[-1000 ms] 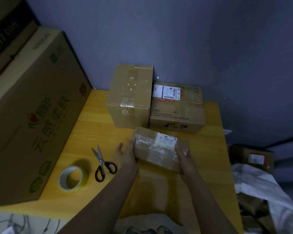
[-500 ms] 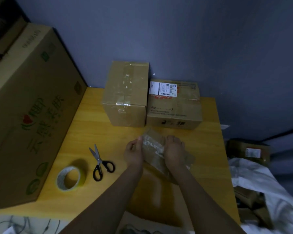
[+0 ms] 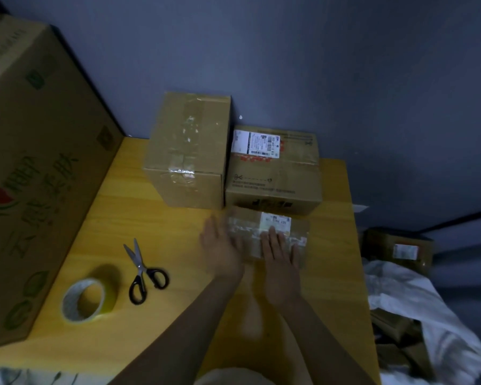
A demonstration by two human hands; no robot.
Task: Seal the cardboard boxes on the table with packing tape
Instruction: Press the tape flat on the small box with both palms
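the yellow wooden table (image 3: 156,223) carries a tall taped box (image 3: 188,151) and a labelled box (image 3: 274,173) side by side at its far edge, with a small flat box (image 3: 245,218) just in front of the labelled one. nearer, on the left, lie black-handled scissors (image 3: 145,270) and, beside them, a roll of packing tape (image 3: 84,300).

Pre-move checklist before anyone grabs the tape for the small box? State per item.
1. Small box lies flat on the table: ok.
2. Right hand steadies it, resting flat on top: ok.
3. Left hand is free to reach, fingers straight at the box's left side and holding nothing: ok. The blur hides whether it touches the box.
4. Tape roll is accessible, standing alone on the table to the left: ok.
5. Scissors are at hand, lying beside the roll: ok.
6. Top seam closed and a free tape end found: cannot tell.
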